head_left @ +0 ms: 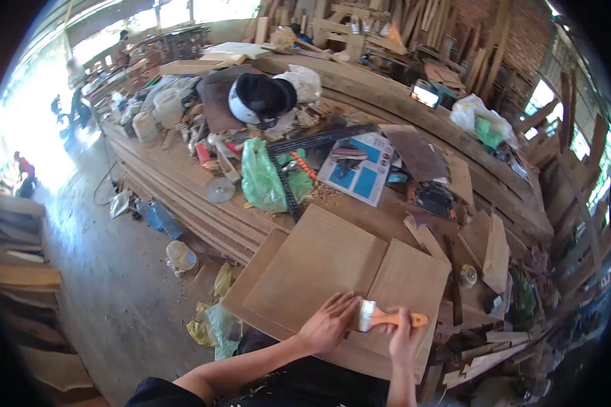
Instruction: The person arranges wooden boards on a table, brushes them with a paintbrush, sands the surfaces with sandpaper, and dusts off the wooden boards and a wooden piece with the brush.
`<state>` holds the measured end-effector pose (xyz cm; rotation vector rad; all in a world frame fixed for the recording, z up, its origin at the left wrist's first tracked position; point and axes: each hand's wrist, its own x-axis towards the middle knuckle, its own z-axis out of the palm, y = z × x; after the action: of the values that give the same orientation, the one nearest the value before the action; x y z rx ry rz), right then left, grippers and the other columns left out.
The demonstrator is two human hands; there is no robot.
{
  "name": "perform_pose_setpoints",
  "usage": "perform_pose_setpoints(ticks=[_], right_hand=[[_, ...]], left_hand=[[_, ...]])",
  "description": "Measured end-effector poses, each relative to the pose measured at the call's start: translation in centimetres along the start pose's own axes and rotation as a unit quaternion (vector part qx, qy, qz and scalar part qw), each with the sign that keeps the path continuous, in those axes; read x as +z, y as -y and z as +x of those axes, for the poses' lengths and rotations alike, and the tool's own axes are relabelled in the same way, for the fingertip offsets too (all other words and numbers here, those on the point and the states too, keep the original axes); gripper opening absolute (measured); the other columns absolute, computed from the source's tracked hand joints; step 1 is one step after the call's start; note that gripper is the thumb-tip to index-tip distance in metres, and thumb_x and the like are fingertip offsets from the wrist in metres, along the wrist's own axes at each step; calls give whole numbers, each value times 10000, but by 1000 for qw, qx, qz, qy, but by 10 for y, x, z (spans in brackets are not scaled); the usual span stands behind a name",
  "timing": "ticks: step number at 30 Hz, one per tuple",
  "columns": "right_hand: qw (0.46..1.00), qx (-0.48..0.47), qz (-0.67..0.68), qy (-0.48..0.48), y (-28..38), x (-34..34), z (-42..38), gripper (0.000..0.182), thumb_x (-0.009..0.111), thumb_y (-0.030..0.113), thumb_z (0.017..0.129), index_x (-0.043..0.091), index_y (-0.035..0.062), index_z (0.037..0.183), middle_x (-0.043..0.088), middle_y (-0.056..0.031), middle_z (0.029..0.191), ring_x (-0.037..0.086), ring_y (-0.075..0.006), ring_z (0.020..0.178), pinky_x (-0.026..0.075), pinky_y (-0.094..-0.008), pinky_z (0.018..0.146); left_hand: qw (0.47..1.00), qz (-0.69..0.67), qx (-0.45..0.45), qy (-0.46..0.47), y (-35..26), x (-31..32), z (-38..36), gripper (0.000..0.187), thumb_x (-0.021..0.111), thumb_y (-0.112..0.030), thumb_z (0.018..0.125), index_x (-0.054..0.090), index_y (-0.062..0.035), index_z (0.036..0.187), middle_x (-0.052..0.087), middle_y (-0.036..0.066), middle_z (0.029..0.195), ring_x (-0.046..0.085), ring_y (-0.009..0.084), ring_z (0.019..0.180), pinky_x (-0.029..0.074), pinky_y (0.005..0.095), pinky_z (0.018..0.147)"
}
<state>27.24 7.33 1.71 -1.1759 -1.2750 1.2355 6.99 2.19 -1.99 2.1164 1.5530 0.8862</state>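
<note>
My right hand (402, 334) grips a paintbrush (385, 317) by its orange wooden handle. Its metal ferrule and bristle end point left, close beside the fingers of my left hand (331, 323). That hand lies flat with fingers stretched out on a brown wooden panel (312, 261), and it partly hides the bristle tip. A groove or step runs across the panel, splitting it into a wider left part and a narrower right part. Beneath it, another flat board (254, 275) sticks out at the left.
On the workbench lie a green plastic bag (263, 178), a black carpenter's square (285, 180), a printed sheet (358, 166), a helmet with a black cap (261, 98), and a cutting disc (220, 190). Scrap wood (482, 363) is heaped at right. People (26, 175) are far left.
</note>
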Motion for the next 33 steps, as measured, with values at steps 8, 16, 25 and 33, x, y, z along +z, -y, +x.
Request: perform_pose_setpoints(ticks=[8,16,25,33], right_hand=[[820,-263,-486,-152,26,-111,-4,403,556,385,1064,724,61,892,746,-131,779,736,-303,663,599,-396,554],[895,-284,-345,-3,11,30,-5,379,449,233,1098,594,-18,855,619,-129,693,684,-297,696,488,-451,610],[854,-326,-372,-163,41,-78,15,411,495,301,1085,693,0,887,707,-168,715,682,-295,568,523,-398,485],[776,-137,-603,-123,43,-52,-11,485,485,352,1070,719,-46,924,706,-272,918,688,-443,825,547,-523,710]], left_hand=[[998,36,36,-35,0,13,0,544,462,-206,1062,382,22,1549,400,187,1610,326,327,1527,246,489,1264],[998,41,43,-20,3,11,-1,551,512,-188,1037,405,54,1521,399,197,1609,321,324,1529,258,480,1259],[995,49,47,-67,-7,6,1,549,555,-307,1044,498,68,1440,476,211,1545,405,334,1479,302,484,1229],[994,99,32,-39,-10,6,1,571,538,-327,1046,486,54,1467,454,193,1571,379,316,1499,276,486,1243]])
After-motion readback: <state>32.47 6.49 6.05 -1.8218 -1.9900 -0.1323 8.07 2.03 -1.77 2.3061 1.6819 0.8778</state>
